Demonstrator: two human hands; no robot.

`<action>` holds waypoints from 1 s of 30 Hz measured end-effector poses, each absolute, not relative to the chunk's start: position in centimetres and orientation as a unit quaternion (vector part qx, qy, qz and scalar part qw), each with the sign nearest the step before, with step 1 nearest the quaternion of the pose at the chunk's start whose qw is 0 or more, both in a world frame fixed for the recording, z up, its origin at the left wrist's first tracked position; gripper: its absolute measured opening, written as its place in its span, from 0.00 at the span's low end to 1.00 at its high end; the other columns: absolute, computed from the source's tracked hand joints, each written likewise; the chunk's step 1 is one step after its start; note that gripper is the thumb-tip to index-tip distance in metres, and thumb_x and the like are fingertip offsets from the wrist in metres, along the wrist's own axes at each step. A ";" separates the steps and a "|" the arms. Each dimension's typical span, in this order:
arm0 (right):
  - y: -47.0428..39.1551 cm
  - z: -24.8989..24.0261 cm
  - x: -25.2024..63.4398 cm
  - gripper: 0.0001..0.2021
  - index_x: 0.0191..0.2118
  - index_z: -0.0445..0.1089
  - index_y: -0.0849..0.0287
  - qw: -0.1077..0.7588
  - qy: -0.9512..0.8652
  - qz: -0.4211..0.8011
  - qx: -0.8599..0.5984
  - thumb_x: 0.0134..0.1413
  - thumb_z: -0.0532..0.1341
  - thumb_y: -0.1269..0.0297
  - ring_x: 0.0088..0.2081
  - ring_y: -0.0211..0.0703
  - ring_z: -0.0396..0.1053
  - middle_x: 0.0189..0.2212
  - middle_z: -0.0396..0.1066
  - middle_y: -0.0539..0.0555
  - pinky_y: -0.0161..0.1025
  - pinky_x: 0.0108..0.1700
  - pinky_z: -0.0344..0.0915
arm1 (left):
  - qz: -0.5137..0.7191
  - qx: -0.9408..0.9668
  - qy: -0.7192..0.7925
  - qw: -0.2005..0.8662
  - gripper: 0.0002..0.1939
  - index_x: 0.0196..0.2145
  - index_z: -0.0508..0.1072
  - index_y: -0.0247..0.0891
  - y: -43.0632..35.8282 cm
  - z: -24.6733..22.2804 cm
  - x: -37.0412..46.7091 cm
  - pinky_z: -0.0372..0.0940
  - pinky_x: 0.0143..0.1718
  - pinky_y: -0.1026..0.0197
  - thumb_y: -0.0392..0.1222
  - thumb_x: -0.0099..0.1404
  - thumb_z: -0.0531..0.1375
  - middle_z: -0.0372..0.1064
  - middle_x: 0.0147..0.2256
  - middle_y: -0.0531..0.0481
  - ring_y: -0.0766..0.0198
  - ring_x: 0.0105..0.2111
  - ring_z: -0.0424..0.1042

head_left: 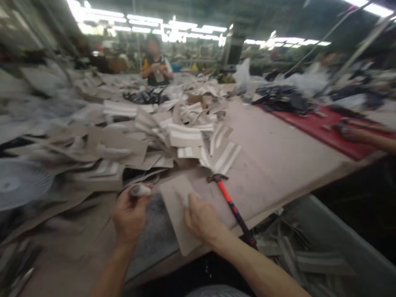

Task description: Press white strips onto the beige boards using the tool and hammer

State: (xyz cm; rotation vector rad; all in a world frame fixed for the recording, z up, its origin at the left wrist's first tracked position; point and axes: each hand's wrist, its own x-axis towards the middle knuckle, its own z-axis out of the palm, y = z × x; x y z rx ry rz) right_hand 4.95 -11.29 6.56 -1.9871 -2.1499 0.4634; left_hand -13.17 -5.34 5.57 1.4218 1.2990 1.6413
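My left hand [130,216] is closed around a short pale cylinder [140,190], its round end towards me; its kind is unclear. My right hand [202,218] is over a flat beige piece of sheet [173,210] at the table's near edge. Its fingers are pinched together, and a thin blurred shape shows at their tips; I cannot make out what it is. Under the sheet's left side lies a dark grey slab [157,227]. A claw hammer [227,196] with a red and black handle rests just right of my right hand.
Cut beige pieces with white strips [185,136] are heaped behind my hands. A white round fan [18,183] is at the left. Scraps fill a grey bin [334,231] below the table [272,148]. One person [156,70] stands at the back; another person's hand [352,134] is over a red surface [312,126].
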 end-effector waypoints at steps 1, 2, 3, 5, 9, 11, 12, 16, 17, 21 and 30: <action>-11.5 5.8 4.5 0.16 0.51 0.67 0.64 0.094 -0.703 0.186 -0.680 0.63 0.55 0.60 0.37 0.53 0.76 0.36 0.75 0.61 0.46 0.39 0.70 | 0.602 0.534 0.510 0.305 0.15 0.42 0.75 0.36 -6.1 4.8 -14.2 0.71 0.45 0.61 0.47 0.60 0.67 0.77 0.39 0.48 0.61 0.40 0.76; -11.7 5.2 4.4 0.21 0.57 0.63 0.65 0.100 -0.686 0.212 -0.689 0.63 0.55 0.59 0.39 0.54 0.76 0.36 0.76 0.61 0.47 0.41 0.70 | 0.591 0.529 0.521 0.316 0.16 0.42 0.75 0.36 -6.5 4.0 -14.6 0.71 0.45 0.61 0.47 0.60 0.67 0.77 0.39 0.47 0.61 0.39 0.76; -12.0 4.7 4.4 0.25 0.62 0.59 0.66 0.105 -0.676 0.231 -0.692 0.64 0.54 0.58 0.40 0.55 0.76 0.36 0.77 0.62 0.48 0.42 0.70 | 0.579 0.523 0.528 0.335 0.16 0.42 0.75 0.36 -6.6 3.2 -14.6 0.71 0.44 0.61 0.47 0.59 0.67 0.77 0.39 0.47 0.61 0.39 0.77; -12.5 3.9 4.5 0.30 0.68 0.50 0.65 0.114 -0.676 0.256 -0.682 0.65 0.53 0.59 0.41 0.55 0.76 0.40 0.77 0.62 0.49 0.45 0.69 | 0.566 0.508 0.528 0.378 0.18 0.44 0.74 0.36 -6.2 1.9 -13.9 0.72 0.44 0.60 0.48 0.59 0.67 0.78 0.40 0.46 0.60 0.39 0.77; -13.3 2.8 3.6 0.25 0.67 0.55 0.61 0.129 -0.715 0.248 -0.641 0.66 0.50 0.63 0.47 0.53 0.75 0.51 0.74 0.63 0.47 0.49 0.69 | 0.551 0.502 0.503 0.438 0.20 0.47 0.73 0.36 -5.1 0.5 -12.7 0.70 0.47 0.59 0.47 0.60 0.66 0.78 0.42 0.44 0.60 0.42 0.77; -13.3 2.6 2.8 0.25 0.66 0.56 0.62 0.113 -0.725 0.236 -0.637 0.66 0.49 0.62 0.46 0.52 0.75 0.52 0.73 0.64 0.45 0.47 0.69 | 0.550 0.499 0.489 0.457 0.20 0.47 0.72 0.36 -4.6 0.1 -12.5 0.70 0.47 0.59 0.47 0.60 0.66 0.78 0.43 0.43 0.60 0.42 0.77; -13.2 2.6 2.4 0.25 0.66 0.56 0.62 0.097 -0.726 0.232 -0.640 0.67 0.49 0.61 0.45 0.52 0.76 0.51 0.74 0.64 0.44 0.45 0.70 | 0.550 0.496 0.484 0.466 0.20 0.47 0.72 0.36 -4.3 -0.2 -12.5 0.70 0.46 0.59 0.47 0.60 0.66 0.78 0.43 0.43 0.60 0.42 0.77; -13.0 2.8 1.5 0.22 0.62 0.61 0.62 0.050 -0.727 0.250 -0.638 0.68 0.48 0.60 0.41 0.52 0.76 0.45 0.76 0.62 0.43 0.40 0.69 | 0.532 0.487 0.484 0.496 0.20 0.44 0.72 0.36 -3.6 -1.9 -12.4 0.70 0.45 0.58 0.50 0.60 0.66 0.78 0.42 0.44 0.59 0.42 0.77; -13.0 2.8 1.5 0.22 0.61 0.62 0.62 0.054 -0.727 0.261 -0.633 0.67 0.48 0.59 0.41 0.52 0.76 0.45 0.77 0.62 0.43 0.40 0.68 | 0.523 0.491 0.485 0.500 0.19 0.44 0.72 0.36 -3.5 -2.3 -12.3 0.70 0.45 0.59 0.51 0.60 0.65 0.78 0.42 0.44 0.59 0.42 0.77; -13.0 2.6 3.1 0.24 0.63 0.60 0.62 0.149 -0.721 0.302 -0.605 0.67 0.50 0.55 0.44 0.49 0.75 0.46 0.76 0.61 0.44 0.45 0.68 | 0.492 0.520 0.487 0.501 0.17 0.44 0.73 0.37 -3.6 -3.1 -12.0 0.70 0.45 0.59 0.50 0.62 0.64 0.77 0.43 0.45 0.59 0.42 0.76; -11.3 0.9 14.4 0.21 0.55 0.66 0.68 0.099 -0.642 0.050 -0.758 0.64 0.54 0.57 0.47 0.56 0.68 0.46 0.69 0.67 0.49 0.48 0.65 | 0.475 0.532 0.507 0.485 0.15 0.45 0.72 0.38 -3.4 -3.7 -12.1 0.70 0.47 0.59 0.48 0.64 0.62 0.77 0.44 0.46 0.58 0.44 0.76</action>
